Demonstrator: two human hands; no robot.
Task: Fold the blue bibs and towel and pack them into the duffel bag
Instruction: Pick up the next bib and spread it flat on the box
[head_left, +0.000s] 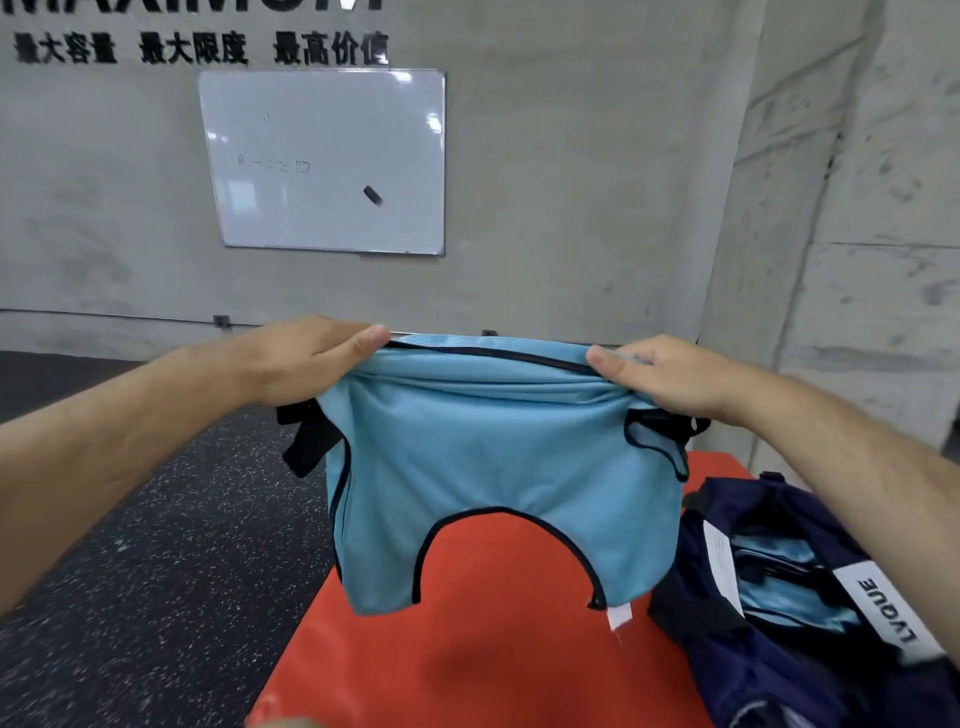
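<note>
The bib (493, 457) is light blue, smooth cloth edged all round in thin black trim. It is held up in the air above the red mat (467, 654), stretched wide between 2 hands. The left hand (311, 358) pinches its top left corner, thumb over the cloth and fingers behind. The right hand (670, 374) grips the top right corner the same way. Along the top the cloth is doubled over, so a black-trimmed edge runs across just under the fingers. The lower edge has 1 deep curved cutout in the middle, and the mat shows through it. A small white tag (618, 618) hangs from the bottom right corner. A black strap (306, 441) dangles at the left side; the right side has a loose blue flap with dark trim.

The navy duffel bag (753, 499) lies open on the mat, low to the right of the bib, with more blue cloth (795, 608) inside and a white label (883, 608) reading LYQUE. A whiteboard (327, 161) hangs on the concrete wall behind.
</note>
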